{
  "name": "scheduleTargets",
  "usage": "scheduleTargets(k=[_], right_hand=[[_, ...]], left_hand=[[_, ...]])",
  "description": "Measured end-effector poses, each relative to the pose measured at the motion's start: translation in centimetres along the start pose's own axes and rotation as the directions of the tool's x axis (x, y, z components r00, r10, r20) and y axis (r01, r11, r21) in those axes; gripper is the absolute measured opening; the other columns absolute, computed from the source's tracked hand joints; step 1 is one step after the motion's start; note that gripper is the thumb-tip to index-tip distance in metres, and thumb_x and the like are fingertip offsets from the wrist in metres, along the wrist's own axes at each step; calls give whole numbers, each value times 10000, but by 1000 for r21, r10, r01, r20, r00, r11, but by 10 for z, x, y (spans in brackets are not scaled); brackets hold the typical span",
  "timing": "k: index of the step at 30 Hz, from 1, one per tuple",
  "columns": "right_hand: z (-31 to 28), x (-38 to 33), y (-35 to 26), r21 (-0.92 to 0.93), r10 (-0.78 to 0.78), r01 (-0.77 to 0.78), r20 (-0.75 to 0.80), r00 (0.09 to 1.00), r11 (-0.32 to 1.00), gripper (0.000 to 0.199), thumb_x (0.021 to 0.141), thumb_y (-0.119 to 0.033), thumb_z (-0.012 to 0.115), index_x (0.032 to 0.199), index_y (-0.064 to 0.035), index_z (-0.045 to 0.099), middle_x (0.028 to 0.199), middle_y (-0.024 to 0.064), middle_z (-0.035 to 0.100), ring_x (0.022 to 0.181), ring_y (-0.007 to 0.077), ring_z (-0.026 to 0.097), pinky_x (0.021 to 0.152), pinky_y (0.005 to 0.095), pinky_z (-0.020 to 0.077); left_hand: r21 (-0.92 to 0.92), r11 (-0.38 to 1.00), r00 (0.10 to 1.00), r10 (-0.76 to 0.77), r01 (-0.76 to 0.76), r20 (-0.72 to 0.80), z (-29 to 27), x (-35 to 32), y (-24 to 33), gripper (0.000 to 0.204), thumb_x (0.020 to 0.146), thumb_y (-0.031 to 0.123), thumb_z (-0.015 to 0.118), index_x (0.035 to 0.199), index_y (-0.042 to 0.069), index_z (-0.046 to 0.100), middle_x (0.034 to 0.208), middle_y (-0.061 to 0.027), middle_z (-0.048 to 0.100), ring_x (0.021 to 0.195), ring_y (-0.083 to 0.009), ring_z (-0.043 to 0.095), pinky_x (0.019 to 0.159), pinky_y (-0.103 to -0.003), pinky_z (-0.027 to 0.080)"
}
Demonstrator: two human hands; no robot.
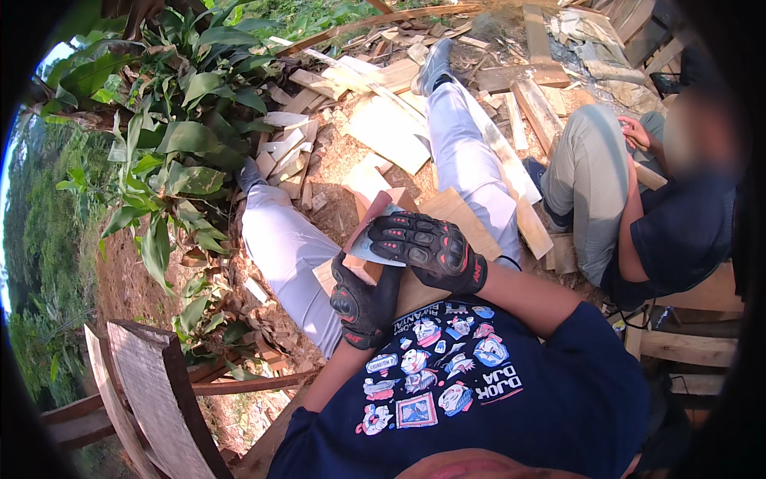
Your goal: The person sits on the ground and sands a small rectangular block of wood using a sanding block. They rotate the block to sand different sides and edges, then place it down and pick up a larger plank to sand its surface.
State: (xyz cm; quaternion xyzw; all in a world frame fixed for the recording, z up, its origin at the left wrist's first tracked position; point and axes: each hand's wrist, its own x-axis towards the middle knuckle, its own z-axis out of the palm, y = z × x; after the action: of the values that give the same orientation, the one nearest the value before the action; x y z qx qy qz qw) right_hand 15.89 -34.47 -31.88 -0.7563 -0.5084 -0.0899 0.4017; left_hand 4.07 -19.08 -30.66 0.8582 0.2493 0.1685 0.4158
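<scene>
Head view: gloved hands work a small wooden block [375, 231] over the seated person's lap, among offcuts on bare ground. Right hand [427, 247], in a black glove with red knuckle pads, lies flat and spread over a pale grey sheet of what looks like sandpaper [369, 246], pressing it onto the block. Left hand [363, 307], gloved the same way, is clenched around the block's near end from below, bracing it against a board [451, 215] across the thighs. Beyond the block lie the person's light trousers [287, 247] and scattered planks [383, 128]; to the block's right sits a second person [638, 207], knees drawn up.

The block appears held by grip alone. A hard stroke could twist it free of the left hand, and it could drop among the scrap. The thin sheet may crease or slide beneath the flat palm.
</scene>
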Motion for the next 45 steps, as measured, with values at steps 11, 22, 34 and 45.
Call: scheduleTargets(k=[11, 22, 34, 45], right_hand=[[4, -1, 26, -13, 36, -37, -19, 999, 999, 601, 840, 61, 638, 1399, -138, 737, 1453, 147, 707, 1382, 329, 659, 1182, 486, 516], [3, 4, 39, 34, 208, -206, -62, 976, 978, 620, 840, 85, 610, 1411, -129, 722, 1475, 131, 697, 1360, 334, 666, 1182, 499, 514], [3, 6, 16, 9, 96, -95, -41, 995, 995, 571, 892, 13, 617, 1426, -159, 720, 1485, 86, 696, 1384, 286, 655, 1197, 484, 510], [21, 1, -2, -69, 15, -25, -137, 990, 997, 593, 907, -22, 669, 1482, -167, 675, 1449, 84, 714, 1359, 284, 672, 1192, 489, 504]], left_hand=[[-1, 999, 998, -43, 43, 39, 1, 2, 9, 767, 891, 371, 896, 1408, -43, 509, 1227, -276, 730, 1075, -417, 758, 892, -507, 597], [38, 999, 1000, -3, 3, 7, 0, 1, 5, 774, 879, 381, 900, 1405, -35, 513, 1176, -269, 743, 1012, -431, 770, 862, -507, 607], [10, 999, 1000, 30, -30, -5, 4, 3, -2, 723, 898, 367, 881, 1377, -47, 533, 1187, -273, 725, 1075, -428, 747, 904, -504, 583], [8, 998, 998, 63, -63, -18, 12, -4, -21, 766, 913, 414, 866, 1407, -55, 516, 1207, -284, 697, 1090, -453, 723, 921, -534, 561]])
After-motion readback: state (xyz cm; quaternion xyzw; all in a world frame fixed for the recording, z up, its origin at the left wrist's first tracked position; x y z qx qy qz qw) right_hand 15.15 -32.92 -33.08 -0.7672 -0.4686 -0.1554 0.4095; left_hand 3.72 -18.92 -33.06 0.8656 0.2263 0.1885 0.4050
